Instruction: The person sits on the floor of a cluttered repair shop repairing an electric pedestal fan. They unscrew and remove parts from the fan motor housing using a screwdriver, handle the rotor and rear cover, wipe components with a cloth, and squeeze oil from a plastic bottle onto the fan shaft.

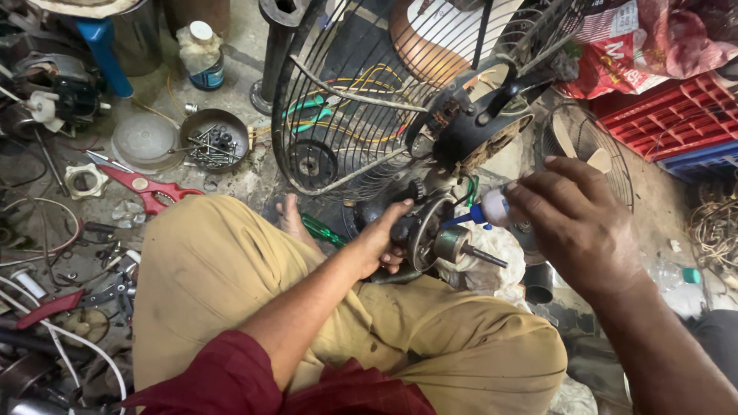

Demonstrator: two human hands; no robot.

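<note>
Oiling step, by the look of it: left hand (382, 246) clenched around the fan motor (425, 233) on the lap; right hand (573, 219) grasps a small bottle (492, 207), blue nozzle above the motor's shaft (480, 254). Next calls for a steady aim.

Red printed bag (615, 46) — top right

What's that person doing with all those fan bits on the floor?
A person sits cross-legged on the floor among tools. Their left hand grips a small round metal fan motor with a shaft sticking out, resting on their lap. Their right hand holds a little white squeeze bottle with a blue nozzle, its tip pointed at the motor. Just behind stands a black wire fan guard. To the left lie a round metal bowl of screws and red-handled pliers.
</note>
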